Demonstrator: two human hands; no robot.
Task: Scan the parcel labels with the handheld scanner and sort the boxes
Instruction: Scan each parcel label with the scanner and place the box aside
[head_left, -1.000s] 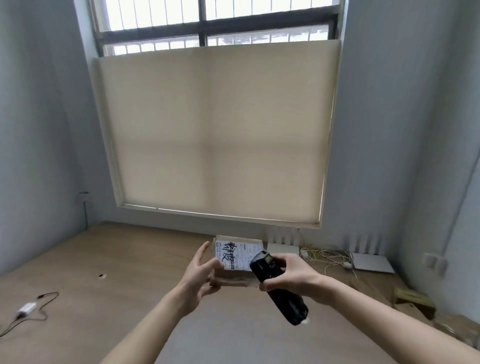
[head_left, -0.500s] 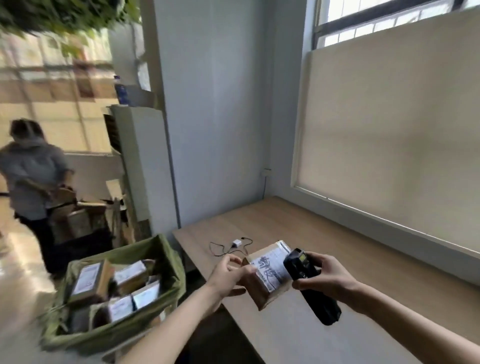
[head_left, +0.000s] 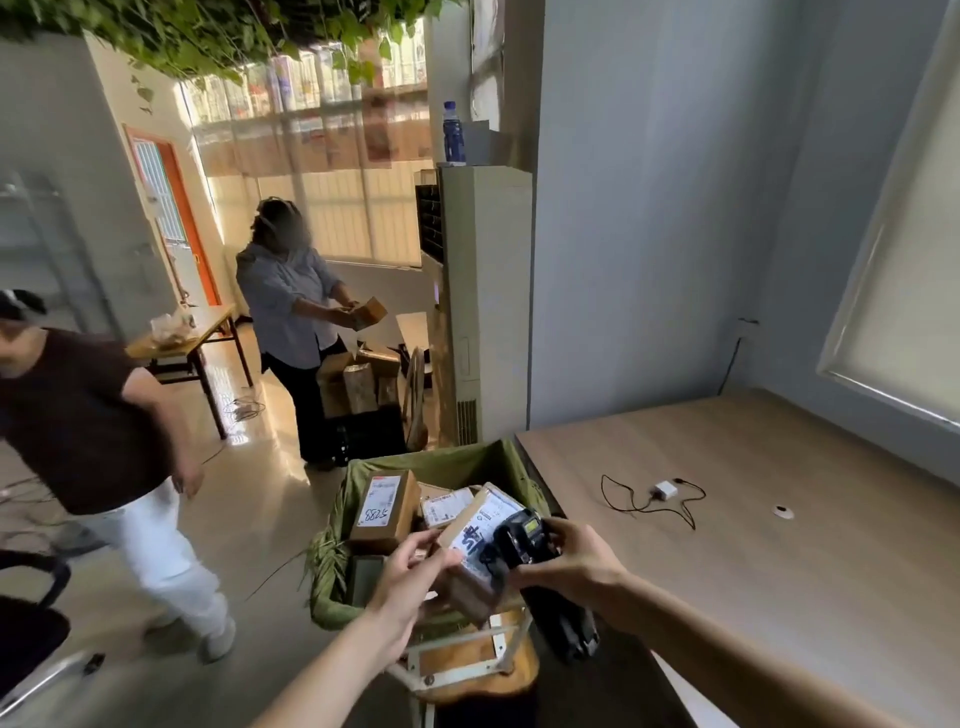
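Head view: left hand (head_left: 410, 577) pinches the stiff, seemingly light labelled parcel (head_left: 480, 551) by its edge, right hand (head_left: 571, 564) clasping the handheld scanner (head_left: 524, 535) beside it.

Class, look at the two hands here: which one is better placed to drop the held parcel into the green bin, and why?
Probably the left hand. It already grips the parcel and hangs right over the green bin. The right hand is busy holding the scanner.

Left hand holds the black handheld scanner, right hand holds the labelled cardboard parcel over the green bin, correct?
Hands are swapped. The head view shows the right hand gripping the black handheld scanner, the left hand holding the labelled cardboard parcel over the green bin.
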